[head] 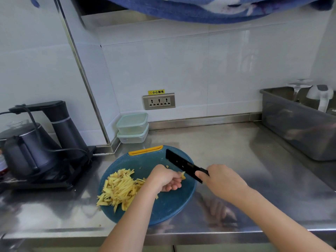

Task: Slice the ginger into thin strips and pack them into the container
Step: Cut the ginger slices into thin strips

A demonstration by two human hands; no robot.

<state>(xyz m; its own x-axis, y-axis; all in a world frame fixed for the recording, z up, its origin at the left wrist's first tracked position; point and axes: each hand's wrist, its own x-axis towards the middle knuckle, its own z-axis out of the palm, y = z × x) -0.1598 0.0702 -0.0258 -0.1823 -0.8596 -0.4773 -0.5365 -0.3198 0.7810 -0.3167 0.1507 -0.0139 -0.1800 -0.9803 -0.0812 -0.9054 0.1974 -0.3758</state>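
Observation:
A round blue cutting board (pixel 169 206) with a yellow handle slot lies on the steel counter. A heap of yellow ginger strips (pixel 119 188) covers its left side. My left hand (pixel 166 178) sits at the board's middle, its curled fingers pinching a small remaining ginger piece (pixel 182 175). My right hand (pixel 218 177) grips the handle of a black knife (pixel 179 162), whose blade points up-left just beside the ginger piece. Two stacked lidded plastic containers (pixel 132 128) stand by the back wall, behind the board.
A black electric kettle set (pixel 41 146) with cords occupies the counter's left. A grey bin (pixel 298 122) holding a glass and a white kettle stands at the right. A wall socket (pixel 159 101) sits behind. The counter's front edge runs just below the board.

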